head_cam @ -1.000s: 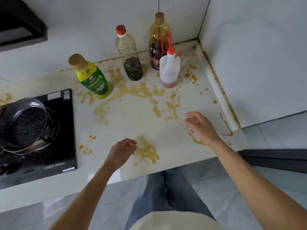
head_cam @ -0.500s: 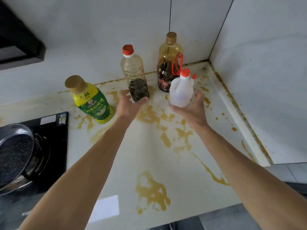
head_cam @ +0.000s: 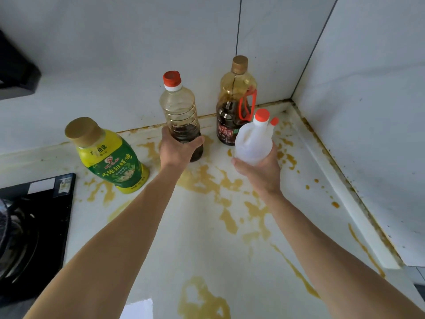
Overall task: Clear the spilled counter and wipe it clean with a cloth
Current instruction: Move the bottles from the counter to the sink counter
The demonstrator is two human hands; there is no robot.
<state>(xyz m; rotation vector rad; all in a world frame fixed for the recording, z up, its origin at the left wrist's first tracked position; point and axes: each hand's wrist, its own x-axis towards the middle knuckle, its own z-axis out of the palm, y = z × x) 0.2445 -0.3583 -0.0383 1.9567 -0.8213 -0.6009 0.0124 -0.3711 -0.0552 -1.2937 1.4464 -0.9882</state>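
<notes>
White counter (head_cam: 197, 256) streaked with yellow-brown spill (head_cam: 204, 298), seemingly sauce; four bottles upright at back.

My left hand (head_cam: 176, 150) and right hand (head_cam: 259, 172) are bare: no gloves, rings or watch. Behind each hand my forearm runs uncovered to the picture's edge, no sleeve showing.

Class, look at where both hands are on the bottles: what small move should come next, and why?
Probably lift both bottles away: the left hand grips the clear bottle, the right hand holds the white bottle, and yellow spill lies around them.
</notes>
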